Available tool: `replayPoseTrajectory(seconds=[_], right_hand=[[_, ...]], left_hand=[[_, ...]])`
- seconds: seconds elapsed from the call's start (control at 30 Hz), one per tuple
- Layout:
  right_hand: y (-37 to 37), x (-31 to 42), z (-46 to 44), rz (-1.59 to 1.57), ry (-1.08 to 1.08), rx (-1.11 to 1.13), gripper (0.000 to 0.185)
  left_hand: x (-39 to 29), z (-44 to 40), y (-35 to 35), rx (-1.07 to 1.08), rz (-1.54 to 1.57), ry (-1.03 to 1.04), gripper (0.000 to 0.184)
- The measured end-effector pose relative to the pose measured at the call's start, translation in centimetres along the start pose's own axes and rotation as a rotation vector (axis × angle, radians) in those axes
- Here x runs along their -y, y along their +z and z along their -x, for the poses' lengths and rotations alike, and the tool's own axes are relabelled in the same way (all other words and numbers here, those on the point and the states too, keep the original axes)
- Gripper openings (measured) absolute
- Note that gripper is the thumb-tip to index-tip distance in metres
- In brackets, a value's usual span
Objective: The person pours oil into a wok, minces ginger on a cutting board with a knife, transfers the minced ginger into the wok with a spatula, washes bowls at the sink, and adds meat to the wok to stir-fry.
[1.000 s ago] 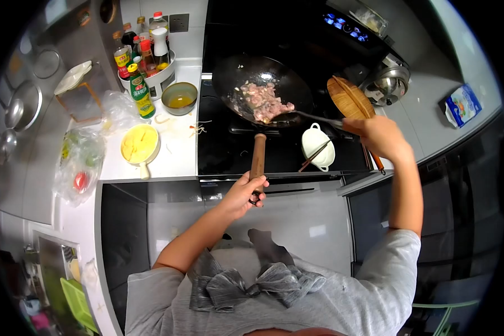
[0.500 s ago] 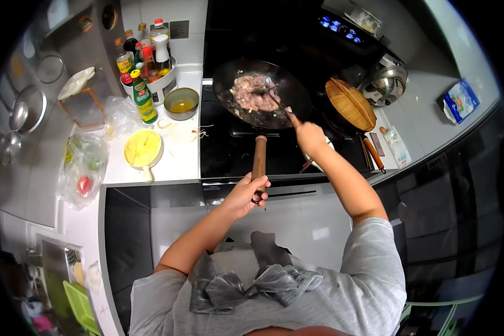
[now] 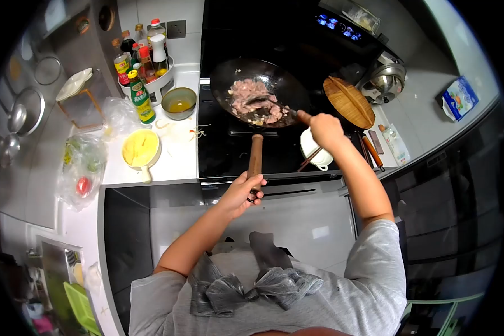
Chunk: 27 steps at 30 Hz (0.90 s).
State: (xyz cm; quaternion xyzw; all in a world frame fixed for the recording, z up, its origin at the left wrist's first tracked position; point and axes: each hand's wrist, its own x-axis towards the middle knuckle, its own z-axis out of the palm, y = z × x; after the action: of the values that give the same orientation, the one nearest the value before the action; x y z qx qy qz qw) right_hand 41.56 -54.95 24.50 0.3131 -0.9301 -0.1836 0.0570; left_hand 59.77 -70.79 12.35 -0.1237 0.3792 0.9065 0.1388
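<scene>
Left hand: just below the centre of the frame, the left hand (image 3: pixel 242 192) wraps firmly round the wok handle (image 3: pixel 256 154) near its end, thumb laid across it and fingers curled beneath.
Left arm: it slants up from the lower left, elbow bent, forearm pointing at the grip.
Right hand: right of centre, the right hand (image 3: pixel 326 127) is closed in a fist, back of the hand uppermost, on the spatula (image 3: pixel 259 99); the handle's wooden part pokes out leftward.
Right arm: it rises from the lower right and leans up and left, wrist over the near right side of the stove.
Spatula blade: down among the meat (image 3: pixel 247 89).
Wok: upper centre of the frame, the wok (image 3: pixel 290 84) sits on the stove, pinkish pieces gathered mostly in its left and lower parts.
White dish: right of centre, the white dish (image 3: pixel 322 160) lies just below the right hand, chopsticks (image 3: pixel 306 163) resting across it.
Wooden lid: to the wok's right, the wooden lid (image 3: pixel 350 102).
</scene>
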Motion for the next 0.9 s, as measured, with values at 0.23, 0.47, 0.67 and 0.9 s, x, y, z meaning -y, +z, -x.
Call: replayPoseTrajectory(seconds=[0.23, 0.47, 0.67, 0.9], right_hand=[[5.4, 2.1, -2.2, -0.095, 0.105, -0.178, 0.052], [2.4, -0.5, 1.7, -0.140, 0.013, -0.088, 0.055], [1.9, 0.8, 5.1, -0.123, -0.005, -0.036, 0.052], [4.8, -0.6, 2.9, -0.299, 0.122, -0.197, 0.055]], left_hand=[[0.1, 0.1, 0.0, -0.002, 0.017, 0.007, 0.020], [-0.2, 0.3, 0.0, -0.026, 0.027, 0.026, 0.016], [0.0, 0.4, 0.0, -0.027, 0.038, 0.047, 0.015], [-0.1, 1.1, -0.1, -0.049, -0.052, 0.052, 0.030]])
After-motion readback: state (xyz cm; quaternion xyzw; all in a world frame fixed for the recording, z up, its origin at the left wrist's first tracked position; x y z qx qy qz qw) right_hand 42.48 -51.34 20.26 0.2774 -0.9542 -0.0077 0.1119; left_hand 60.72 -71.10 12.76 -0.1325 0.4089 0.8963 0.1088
